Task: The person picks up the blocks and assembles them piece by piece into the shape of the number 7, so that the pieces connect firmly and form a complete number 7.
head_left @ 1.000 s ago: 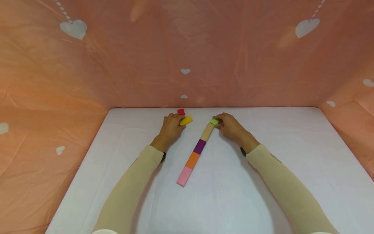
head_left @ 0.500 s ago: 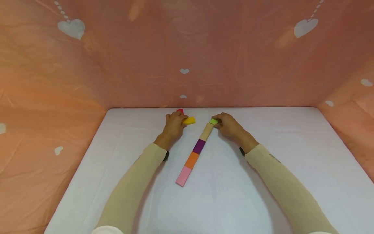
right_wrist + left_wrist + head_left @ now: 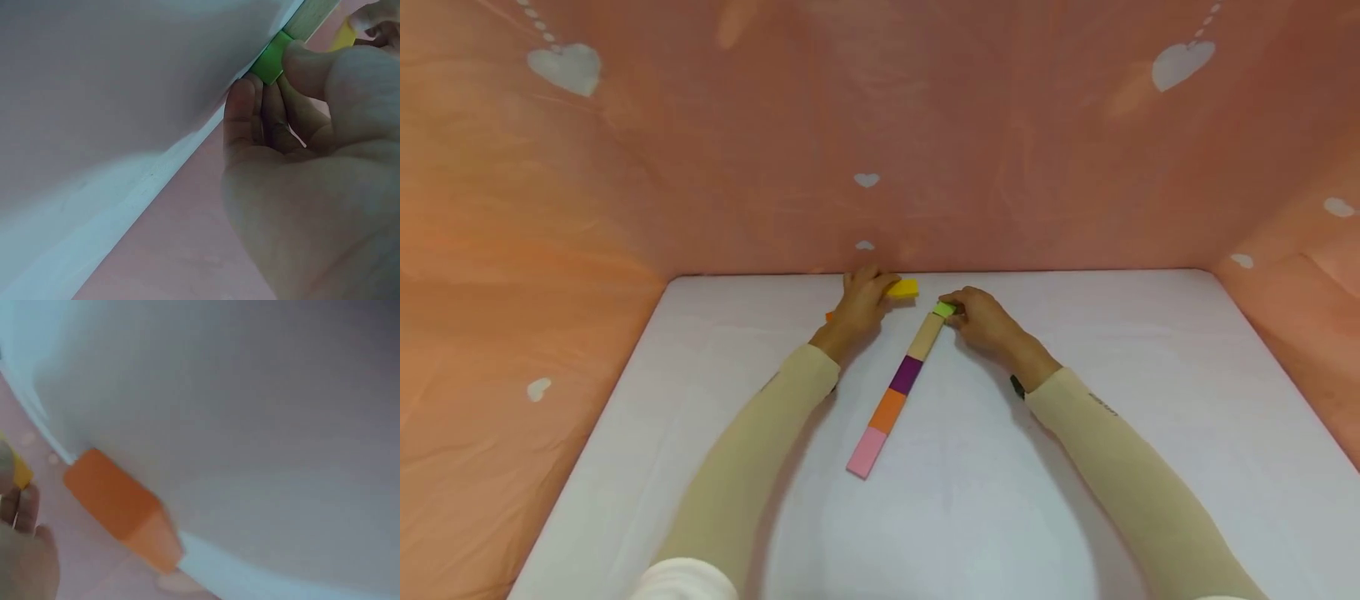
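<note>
My left hand (image 3: 863,302) grips a yellow block (image 3: 903,289) near the table's far edge. To its right, my right hand (image 3: 985,321) pinches a light green block (image 3: 944,309) between thumb and fingers. That green block lies at the far end of a slanting row: a natural wood block (image 3: 926,336), a purple one (image 3: 906,375), an orange one (image 3: 887,412) and a pink one (image 3: 867,452). The right wrist view shows the green block (image 3: 272,59) up against the wood block (image 3: 309,19). The yellow block is held just left of the row's far end.
Another orange block (image 3: 119,497) lies on the table beside the left wrist; only a sliver of this orange block (image 3: 829,317) shows in the head view. White cloth covers the table (image 3: 985,517). A pink-orange curtain (image 3: 1000,167) with hearts rises behind the far edge.
My left hand has carried the yellow block rightward and farther off, toward the row's far end. It now hides the red block. An orange block has come into sight. The right hand stays put.
</note>
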Demonstrator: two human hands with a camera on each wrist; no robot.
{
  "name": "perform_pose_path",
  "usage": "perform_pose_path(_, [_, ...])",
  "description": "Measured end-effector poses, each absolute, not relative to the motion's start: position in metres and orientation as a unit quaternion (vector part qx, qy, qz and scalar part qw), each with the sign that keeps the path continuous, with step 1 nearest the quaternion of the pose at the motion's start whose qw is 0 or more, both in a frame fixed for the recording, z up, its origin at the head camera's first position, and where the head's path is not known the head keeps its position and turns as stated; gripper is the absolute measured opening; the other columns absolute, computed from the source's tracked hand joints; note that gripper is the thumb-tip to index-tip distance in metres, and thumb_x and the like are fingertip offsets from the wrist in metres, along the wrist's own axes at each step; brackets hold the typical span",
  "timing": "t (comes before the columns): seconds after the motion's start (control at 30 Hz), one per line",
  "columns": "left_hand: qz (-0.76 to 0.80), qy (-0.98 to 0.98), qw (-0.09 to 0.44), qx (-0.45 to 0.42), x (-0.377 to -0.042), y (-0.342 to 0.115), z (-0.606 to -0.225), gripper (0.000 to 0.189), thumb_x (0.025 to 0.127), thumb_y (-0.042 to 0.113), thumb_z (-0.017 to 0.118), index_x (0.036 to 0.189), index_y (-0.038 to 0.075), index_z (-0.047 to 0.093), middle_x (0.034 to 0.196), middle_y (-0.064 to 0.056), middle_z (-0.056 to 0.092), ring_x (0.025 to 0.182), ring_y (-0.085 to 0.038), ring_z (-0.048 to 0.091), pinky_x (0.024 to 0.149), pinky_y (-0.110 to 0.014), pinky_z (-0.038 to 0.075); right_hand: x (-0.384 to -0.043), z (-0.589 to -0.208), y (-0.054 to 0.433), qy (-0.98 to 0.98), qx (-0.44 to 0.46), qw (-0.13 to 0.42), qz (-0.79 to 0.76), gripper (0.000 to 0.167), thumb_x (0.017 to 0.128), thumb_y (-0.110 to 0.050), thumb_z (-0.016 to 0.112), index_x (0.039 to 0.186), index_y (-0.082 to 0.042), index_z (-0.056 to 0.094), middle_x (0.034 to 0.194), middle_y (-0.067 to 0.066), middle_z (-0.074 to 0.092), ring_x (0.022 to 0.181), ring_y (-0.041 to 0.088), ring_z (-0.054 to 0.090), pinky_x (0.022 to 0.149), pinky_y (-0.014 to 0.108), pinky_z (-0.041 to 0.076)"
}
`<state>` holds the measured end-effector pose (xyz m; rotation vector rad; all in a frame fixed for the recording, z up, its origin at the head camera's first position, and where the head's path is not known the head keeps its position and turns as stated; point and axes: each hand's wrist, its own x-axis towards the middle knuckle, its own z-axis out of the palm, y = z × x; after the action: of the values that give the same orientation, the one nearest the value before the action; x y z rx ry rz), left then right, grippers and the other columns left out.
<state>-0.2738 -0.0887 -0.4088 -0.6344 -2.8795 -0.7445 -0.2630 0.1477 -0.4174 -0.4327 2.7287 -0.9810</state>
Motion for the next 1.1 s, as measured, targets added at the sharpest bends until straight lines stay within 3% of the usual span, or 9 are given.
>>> perform_pose_path(0.27, [-0.273,-0.940,0.063,-0.196,-0.278,-0.077,-0.407,0.042,0.097,0.016,0.063,0.139,0.016,0.058,0.134,-0.002,0.051,0.126,-0.028,0.038,0.109,-0.044,0.031,-0.262,-0.415,0.147,0.927,-0.150,0.104,-0.329,0.041,0.100,-0.011,0.058,0.141,-0.007,0.054,0.121,0.011,0.057,0.109,0.026,0.053,0.104,0.042,0.048])
perform_pose_path(0.53, [-0.254,-0.940,0.062,-0.220,-0.271,-0.078,-0.416,0.036,0.097,0.015,0.063,0.133,0.009,0.063,0.125,-0.004,0.057,0.122,-0.021,0.049,0.107,-0.043,0.027,-0.261,-0.414,0.149,0.930,-0.144,0.107,-0.322,0.042,0.101,-0.013,0.056,0.142,-0.008,0.053,0.122,0.011,0.057,0.112,0.026,0.054,0.106,0.044,0.046])
perform_pose_path(0.73, [-0.253,-0.943,0.045,-0.214,-0.271,-0.074,-0.420,0.036,0.098,0.016,0.062,0.134,0.011,0.062,0.127,-0.001,0.055,0.125,-0.019,0.047,0.112,-0.045,0.029,-0.262,-0.416,0.150,0.930,-0.151,0.103,-0.318,0.042,0.101,-0.012,0.056,0.142,-0.007,0.053,0.122,0.012,0.057,0.111,0.027,0.054,0.105,0.043,0.047])
perform_pose_path(1.1, [-0.246,-0.940,0.036,-0.233,-0.274,-0.073,-0.422,0.035,0.097,0.014,0.063,0.131,0.009,0.064,0.121,-0.003,0.060,0.120,-0.022,0.051,0.102,-0.044,0.030,-0.262,-0.414,0.150,0.929,-0.154,0.102,-0.321,0.042,0.100,-0.011,0.057,0.142,-0.007,0.054,0.122,0.012,0.057,0.112,0.027,0.054,0.104,0.044,0.047])
